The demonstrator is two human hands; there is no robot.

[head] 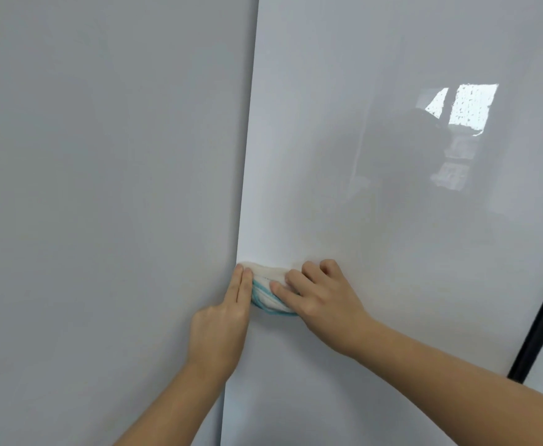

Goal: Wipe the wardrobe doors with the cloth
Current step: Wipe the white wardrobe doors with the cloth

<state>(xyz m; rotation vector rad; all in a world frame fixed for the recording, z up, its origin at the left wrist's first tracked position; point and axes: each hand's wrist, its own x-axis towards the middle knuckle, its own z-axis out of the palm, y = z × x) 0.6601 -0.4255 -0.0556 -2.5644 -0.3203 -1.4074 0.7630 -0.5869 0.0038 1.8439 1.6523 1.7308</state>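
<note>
Two glossy white wardrobe doors fill the view: a left door [102, 188] and a right door [376, 220] that meet at a vertical seam. A bunched white cloth with light blue stripes [268, 289] lies against the right door just beside the seam. My right hand [321, 297] presses on the cloth with its fingers bent over it. My left hand [225, 313] lies flat with straight fingers along the seam, its fingertips touching the cloth's left edge.
A black vertical frame strip [540, 317] runs along the right door's far edge. A window and dark room shapes are reflected in the right door's upper part [463, 107].
</note>
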